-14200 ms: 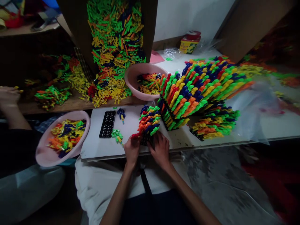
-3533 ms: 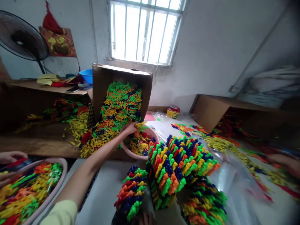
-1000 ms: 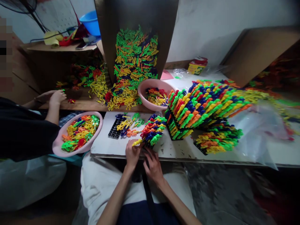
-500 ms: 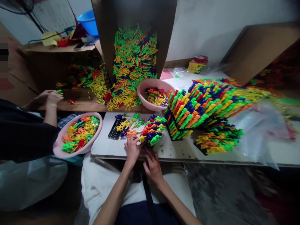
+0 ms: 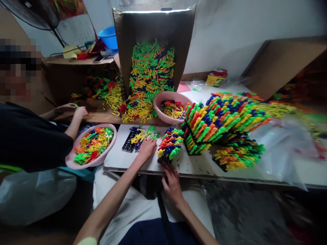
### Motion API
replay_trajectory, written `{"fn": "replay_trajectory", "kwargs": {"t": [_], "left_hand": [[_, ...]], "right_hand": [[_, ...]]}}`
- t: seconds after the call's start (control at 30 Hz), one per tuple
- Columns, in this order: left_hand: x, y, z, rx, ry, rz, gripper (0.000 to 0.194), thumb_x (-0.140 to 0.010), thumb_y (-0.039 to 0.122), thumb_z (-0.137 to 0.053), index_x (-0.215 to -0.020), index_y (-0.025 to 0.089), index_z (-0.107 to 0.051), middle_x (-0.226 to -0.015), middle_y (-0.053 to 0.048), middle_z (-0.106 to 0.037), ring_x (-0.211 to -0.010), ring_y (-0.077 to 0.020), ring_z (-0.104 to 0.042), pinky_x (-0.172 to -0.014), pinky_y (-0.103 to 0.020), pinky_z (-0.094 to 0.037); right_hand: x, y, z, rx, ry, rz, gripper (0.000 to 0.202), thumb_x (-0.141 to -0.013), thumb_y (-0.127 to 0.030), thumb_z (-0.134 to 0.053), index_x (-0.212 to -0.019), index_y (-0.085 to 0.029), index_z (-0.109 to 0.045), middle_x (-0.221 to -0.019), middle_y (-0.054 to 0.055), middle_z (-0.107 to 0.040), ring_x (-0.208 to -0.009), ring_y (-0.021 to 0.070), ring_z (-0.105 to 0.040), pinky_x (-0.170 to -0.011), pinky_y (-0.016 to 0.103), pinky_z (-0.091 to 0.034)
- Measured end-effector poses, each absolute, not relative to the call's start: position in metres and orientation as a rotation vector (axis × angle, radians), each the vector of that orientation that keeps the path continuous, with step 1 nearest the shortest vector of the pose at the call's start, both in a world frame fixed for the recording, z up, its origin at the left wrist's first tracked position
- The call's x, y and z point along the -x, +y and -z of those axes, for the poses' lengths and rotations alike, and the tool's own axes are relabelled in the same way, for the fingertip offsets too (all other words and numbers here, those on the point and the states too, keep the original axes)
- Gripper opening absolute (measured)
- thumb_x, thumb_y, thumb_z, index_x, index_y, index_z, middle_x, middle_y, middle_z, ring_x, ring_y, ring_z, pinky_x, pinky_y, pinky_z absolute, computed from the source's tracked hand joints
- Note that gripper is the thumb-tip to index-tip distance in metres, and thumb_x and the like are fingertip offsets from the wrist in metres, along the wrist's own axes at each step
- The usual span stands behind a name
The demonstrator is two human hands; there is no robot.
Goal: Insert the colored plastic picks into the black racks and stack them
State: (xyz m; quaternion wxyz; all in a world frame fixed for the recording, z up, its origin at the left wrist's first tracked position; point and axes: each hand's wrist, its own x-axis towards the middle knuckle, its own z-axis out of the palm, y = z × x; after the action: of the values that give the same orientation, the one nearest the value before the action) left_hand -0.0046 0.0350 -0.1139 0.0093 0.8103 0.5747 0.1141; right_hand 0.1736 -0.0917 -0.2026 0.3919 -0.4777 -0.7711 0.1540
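Observation:
My left hand [image 5: 148, 148] reaches over loose plastic pieces [image 5: 139, 135] in yellow, blue and green on the white table. Its fingers look extended among them, with the tips partly hidden; I see nothing gripped. A black perforated rack [image 5: 128, 142] lies flat under part of this heap. Just right of it stands another black rack [image 5: 165, 159], filled with upright figure-shaped pieces [image 5: 170, 143] in slanting colour rows. My right hand [image 5: 172, 180] rests at that rack's near edge, fingertips touching it and thumb apart.
Stacked filled racks [image 5: 217, 119] and another filled rack [image 5: 240, 154] stand to the right, beside a clear plastic bag [image 5: 283, 146]. Pink basins of pieces [image 5: 115, 143] [image 5: 158, 110] sit left and behind. A cardboard box [image 5: 184, 51] spills pieces. A co-worker's hands [image 5: 80, 111] work at left.
My left hand has left the filled rack and moved left to the loose pieces; the orange piece at its fingers no longer shows. My right hand stays at the rack. The view has shifted.

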Motion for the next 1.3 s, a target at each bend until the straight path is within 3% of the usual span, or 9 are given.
{"fn": "replay_trajectory", "kwargs": {"t": [0.13,0.27,0.37,0.5,0.6,0.73,0.87,1.1,1.3], "left_hand": [[0.006,0.045,0.099,-2.529,1.808,-0.434,0.01,-0.086,0.018,-0.056,-0.088,0.018,-0.066,-0.103,-0.012,-0.067,-0.105,-0.0257,-0.057,-0.091,-0.039,-0.043],[0.019,0.001,0.07,-1.995,1.917,-1.198,0.011,-0.089,0.03,-0.058,-0.091,0.02,-0.06,-0.079,-0.002,-0.064,-0.076,-0.0167,-0.059,-0.075,-0.03,-0.047],[0.012,-0.061,0.063,-1.455,1.867,-1.577,0.018,-0.087,0.038,-0.063,-0.094,0.021,-0.06,-0.086,-0.001,-0.065,-0.076,-0.0139,-0.061,-0.071,-0.025,-0.049],[-0.018,-0.134,0.088,-1.169,1.698,-1.441,0.022,-0.083,0.039,-0.069,-0.093,0.02,-0.063,-0.087,-0.002,-0.068,-0.077,-0.014,-0.064,-0.069,-0.023,-0.051],[-0.036,-0.154,0.11,-1.12,1.65,-1.309,0.023,-0.083,0.041,-0.069,-0.091,0.02,-0.064,-0.084,-0.002,-0.069,-0.074,-0.0139,-0.064,-0.069,-0.023,-0.052],[-0.038,-0.144,0.12,-1.229,1.549,-1.146,0.027,-0.085,0.045,-0.066,-0.099,0.022,-0.067,-0.091,-0.002,-0.07,-0.08,-0.0148,-0.065,-0.069,-0.023,-0.052],[-0.033,-0.122,0.12,-1.519,1.613,-1.031,0.028,-0.085,0.048,-0.064,-0.079,0.021,-0.068,-0.08,-0.001,-0.064,-0.067,-0.0126,-0.058,-0.057,-0.022,-0.045],[-0.043,-0.076,0.143,-1.781,1.85,-1.147,0.02,-0.093,0.033,-0.054,-0.092,0.02,-0.069,-0.08,-0.003,-0.067,-0.074,-0.0158,-0.059,-0.07,-0.027,-0.046],[-0.061,-0.058,0.158,-1.82,2.001,-1.123,0.022,-0.092,0.038,-0.057,-0.087,0.02,-0.069,-0.085,-0.005,-0.07,-0.085,-0.0205,-0.058,-0.077,-0.032,-0.043]], "right_hand": [[-0.177,-0.099,0.19,1.257,-1.757,-0.561,0.039,-0.091,-0.02,-0.049,-0.129,-0.024,-0.06,-0.131,0.007,-0.064,-0.128,0.0257,-0.052,-0.109,0.049,-0.041],[-0.176,-0.107,0.153,1.297,-1.433,-1.04,0.028,-0.095,-0.037,-0.05,-0.112,-0.024,-0.068,-0.115,0.007,-0.07,-0.112,0.0251,-0.062,-0.102,0.044,-0.047],[-0.17,-0.104,0.117,1.182,-1.19,-1.353,0.035,-0.096,-0.046,-0.05,-0.118,-0.023,-0.064,-0.118,0.008,-0.069,-0.111,0.024,-0.064,-0.101,0.04,-0.049],[-0.161,-0.093,0.086,1.033,-1.075,-1.482,0.05,-0.09,-0.05,-0.06,-0.132,-0.024,-0.054,-0.127,0.009,-0.065,-0.111,0.0237,-0.064,-0.093,0.036,-0.053],[-0.161,-0.089,0.081,1.017,-1.215,-1.507,0.035,-0.091,-0.048,-0.061,-0.115,-0.023,-0.064,-0.112,0.006,-0.07,-0.104,0.022,-0.066,-0.091,0.032,-0.053],[-0.173,-0.089,0.088,1.07,-1.495,-1.344,0.024,-0.094,-0.042,-0.057,-0.1,-0.022,-0.07,-0.098,0.003,-0.071,-0.095,0.0196,-0.066,-0.088,0.029,-0.052],[-0.19,-0.084,0.089,1.05,-1.684,-1.121,0.02,-0.094,-0.036,-0.057,-0.104,-0.024,-0.069,-0.102,0.004,-0.07,-0.098,0.0194,-0.065,-0.089,0.03,-0.051],[-0.218,-0.047,0.08,1.214,-1.688,-0.372,0.023,-0.094,-0.03,-0.055,-0.114,-0.026,-0.067,-0.115,0.007,-0.064,-0.111,0.0232,-0.056,-0.098,0.042,-0.047],[-0.22,-0.036,0.09,1.29,-1.816,-0.212,0.018,-0.093,-0.031,-0.058,-0.105,-0.027,-0.071,-0.127,0.008,-0.054,-0.119,0.0254,-0.047,-0.098,0.042,-0.046]]}}
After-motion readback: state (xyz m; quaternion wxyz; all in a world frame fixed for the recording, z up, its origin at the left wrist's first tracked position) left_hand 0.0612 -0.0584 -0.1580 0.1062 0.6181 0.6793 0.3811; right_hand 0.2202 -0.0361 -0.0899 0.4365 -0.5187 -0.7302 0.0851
